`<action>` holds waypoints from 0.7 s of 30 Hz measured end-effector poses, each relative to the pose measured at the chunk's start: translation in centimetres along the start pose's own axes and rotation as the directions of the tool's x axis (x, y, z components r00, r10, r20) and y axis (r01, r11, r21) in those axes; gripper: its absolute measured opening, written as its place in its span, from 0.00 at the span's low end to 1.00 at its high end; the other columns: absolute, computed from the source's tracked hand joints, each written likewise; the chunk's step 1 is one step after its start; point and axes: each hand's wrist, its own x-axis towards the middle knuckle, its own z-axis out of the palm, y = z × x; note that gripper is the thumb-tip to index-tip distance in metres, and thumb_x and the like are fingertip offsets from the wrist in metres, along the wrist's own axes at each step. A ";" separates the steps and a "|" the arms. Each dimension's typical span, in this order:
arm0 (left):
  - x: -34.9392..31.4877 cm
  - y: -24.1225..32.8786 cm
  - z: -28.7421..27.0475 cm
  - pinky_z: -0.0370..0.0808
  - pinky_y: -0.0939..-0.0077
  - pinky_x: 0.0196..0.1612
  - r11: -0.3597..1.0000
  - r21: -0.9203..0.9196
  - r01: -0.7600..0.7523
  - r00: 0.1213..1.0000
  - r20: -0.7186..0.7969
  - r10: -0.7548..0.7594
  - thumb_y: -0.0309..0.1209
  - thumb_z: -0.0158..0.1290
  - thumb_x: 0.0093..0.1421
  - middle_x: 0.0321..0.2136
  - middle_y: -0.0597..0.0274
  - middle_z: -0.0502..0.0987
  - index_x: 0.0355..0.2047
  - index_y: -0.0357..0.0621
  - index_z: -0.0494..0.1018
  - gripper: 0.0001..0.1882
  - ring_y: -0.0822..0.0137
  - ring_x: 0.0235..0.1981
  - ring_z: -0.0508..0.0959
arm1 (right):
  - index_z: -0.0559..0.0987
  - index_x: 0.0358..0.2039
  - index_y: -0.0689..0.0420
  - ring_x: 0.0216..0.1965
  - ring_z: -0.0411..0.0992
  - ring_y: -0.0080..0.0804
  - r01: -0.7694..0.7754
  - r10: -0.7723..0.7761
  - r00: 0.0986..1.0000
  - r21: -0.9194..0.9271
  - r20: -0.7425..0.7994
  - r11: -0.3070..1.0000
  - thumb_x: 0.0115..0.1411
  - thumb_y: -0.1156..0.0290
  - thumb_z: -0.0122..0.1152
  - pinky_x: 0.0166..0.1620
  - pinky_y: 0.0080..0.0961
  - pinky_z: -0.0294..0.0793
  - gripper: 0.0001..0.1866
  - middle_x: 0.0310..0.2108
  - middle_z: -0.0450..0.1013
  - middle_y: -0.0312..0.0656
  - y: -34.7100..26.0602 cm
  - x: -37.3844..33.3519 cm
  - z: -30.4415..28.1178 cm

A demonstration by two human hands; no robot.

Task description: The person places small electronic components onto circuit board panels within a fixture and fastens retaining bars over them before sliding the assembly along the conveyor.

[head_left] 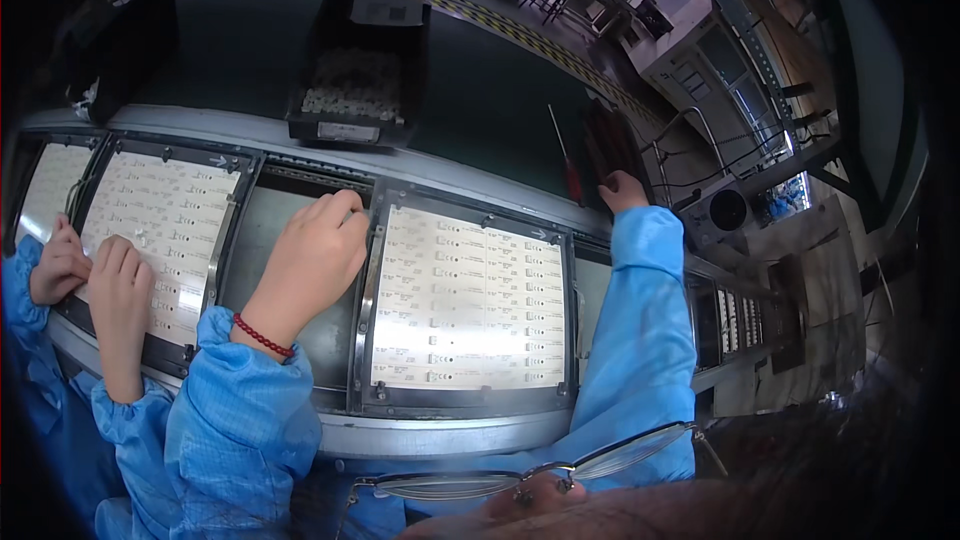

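Observation:
My left hand [312, 255], with a red bead bracelet at the wrist, is over the gap left of a black-framed fixture [470, 290]. Its fingers are curled together near that frame's upper left corner, and what they hold, if anything, is hidden. Inside the frame lies a whitish panel with rows of printed markings. My right hand [624, 191] reaches past the fixture's far right to a dark, reddish pile [612, 145]. Those fingers look bent, their tips partly lost against the dark. A screwdriver [572, 178] with a red handle lies just left of it.
At the left, a co-worker's hands [120, 285] work over another framed panel [185, 215]. Beyond the metal rail [480, 192], a black bin [350, 127] holds many small whitish parts. A round black fan or speaker-like unit [728, 210] stands at the right.

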 end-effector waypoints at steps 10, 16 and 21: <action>-0.6 -0.3 1.5 0.74 0.61 0.41 0.997 -0.050 -0.056 0.998 0.024 0.058 0.24 0.54 0.53 0.35 0.56 0.73 0.31 0.37 0.73 0.05 0.54 0.37 0.76 | 0.62 0.65 0.57 0.20 0.69 0.25 0.026 -0.056 0.997 0.411 0.061 0.911 0.57 0.77 0.58 0.28 0.25 0.70 0.34 0.19 0.70 0.41 -16.9 -23.0 -6.2; -0.8 0.2 1.2 0.74 0.62 0.42 0.994 -0.066 -0.091 0.996 0.011 0.092 0.24 0.53 0.53 0.34 0.58 0.72 0.29 0.38 0.73 0.04 0.56 0.38 0.75 | 0.64 0.65 0.54 0.19 0.67 0.26 0.022 0.000 0.998 0.385 -0.058 0.923 0.57 0.78 0.57 0.27 0.26 0.69 0.33 0.18 0.67 0.41 -20.4 -25.3 -3.3; -0.6 0.1 1.3 0.74 0.63 0.43 0.993 -0.059 -0.098 0.995 0.003 0.098 0.24 0.52 0.54 0.34 0.57 0.72 0.29 0.38 0.72 0.03 0.56 0.39 0.75 | 0.65 0.65 0.56 0.19 0.62 0.20 -0.062 0.065 0.998 0.448 0.010 0.892 0.57 0.79 0.57 0.25 0.22 0.64 0.33 0.16 0.64 0.35 -20.2 -25.7 -2.4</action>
